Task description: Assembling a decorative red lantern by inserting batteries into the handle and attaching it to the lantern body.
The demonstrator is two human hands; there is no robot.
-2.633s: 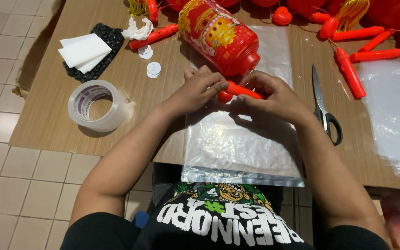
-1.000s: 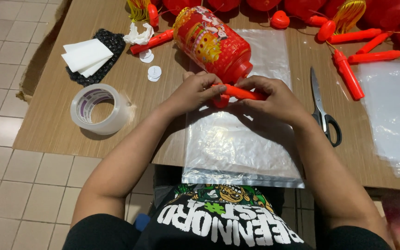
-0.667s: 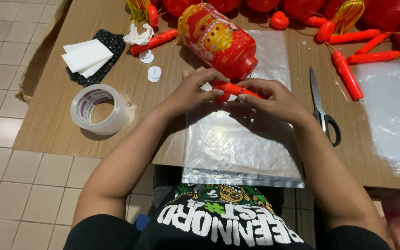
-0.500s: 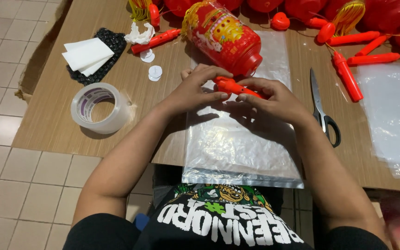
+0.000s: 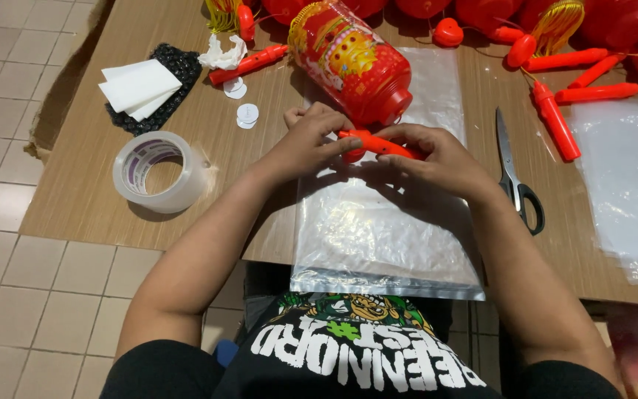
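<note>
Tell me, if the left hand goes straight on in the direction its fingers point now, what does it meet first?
Most likely the right hand. The left hand points right along the orange stick that both hands hold, so the right fingers stand in that line. Depth is unclear.

Two bare hands, left hand (image 5: 310, 139) and right hand (image 5: 437, 159), are sharing one orange plastic stick (image 5: 378, 145) at centre frame. One red printed cylindrical lantern (image 5: 348, 59) is lying just above them. One roll of clear tape (image 5: 158, 171) is sitting at left, one pair of black-handled scissors (image 5: 517, 177) at right. Two small white paper discs (image 5: 241, 102) are lying upper left, and one stack of white paper sheets (image 5: 136, 87).
</note>
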